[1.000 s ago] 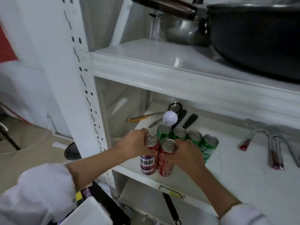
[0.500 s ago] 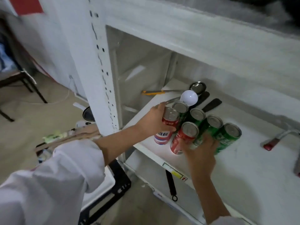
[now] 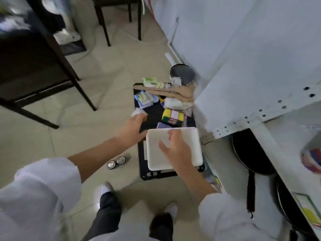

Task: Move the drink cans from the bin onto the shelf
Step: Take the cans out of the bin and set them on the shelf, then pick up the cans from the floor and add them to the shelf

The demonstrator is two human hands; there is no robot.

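Observation:
I look down at a black bin (image 3: 158, 174) on the floor beside the white shelf (image 3: 260, 94). My left hand (image 3: 133, 127) hovers over the bin's left side, fingers apart and empty. My right hand (image 3: 175, 148) is spread above a white tray (image 3: 156, 153) lying across the bin's near end. Two drink cans (image 3: 116, 162) stand on the floor just left of the bin, silver tops up. A blurred red and blue can (image 3: 311, 160) shows at the right edge on the shelf board.
The bin holds sponges (image 3: 172, 116), cloth packs (image 3: 145, 98), wooden hangers (image 3: 166, 90). A dark pot (image 3: 182, 73) stands behind the bin. Black pans (image 3: 251, 157) lie on the lowest shelf board. A dark table (image 3: 34, 63) stands at left. My feet are below.
Both hands let go of the cans on the shelf and came down over the bin. My view swung from the shelf down to the floor.

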